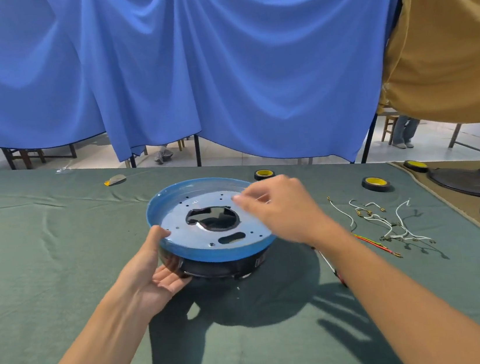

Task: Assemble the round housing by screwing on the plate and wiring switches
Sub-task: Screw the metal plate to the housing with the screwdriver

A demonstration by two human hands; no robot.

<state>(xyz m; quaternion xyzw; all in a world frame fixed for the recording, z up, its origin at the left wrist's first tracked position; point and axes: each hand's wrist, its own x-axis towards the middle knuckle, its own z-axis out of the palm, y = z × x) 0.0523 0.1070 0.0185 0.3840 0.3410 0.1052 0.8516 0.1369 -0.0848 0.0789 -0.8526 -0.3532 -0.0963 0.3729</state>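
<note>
View: head camera, looking down over a table covered in green cloth (60,266)
Housing (211,254): round, with a blue rim over a black base, standing on the cloth at the middle of the picture
Plate (190,234): grey metal disc with a large middle hole and small holes, lying flat inside the housing's blue rim
Left hand (156,272): at the near-left side of the housing; the thumb lies on the rim, the fingers are straight against the black base, palm up
Right hand (278,207): over the far-right part of the housing, fingers curled, thumb and forefinger tips brought together just above the plate; blurred, so I cannot tell whether anything is between them
Wires (384,221): white loose strands on the cloth to the right of the housing, well apart from it; a red, yellow and green bundle (377,245) lies nearer
Tape rolls: one (263,174) just behind the housing, one (376,183) further right
Blue curtain (187,66): hanging behind the housing, beyond the table
</note>
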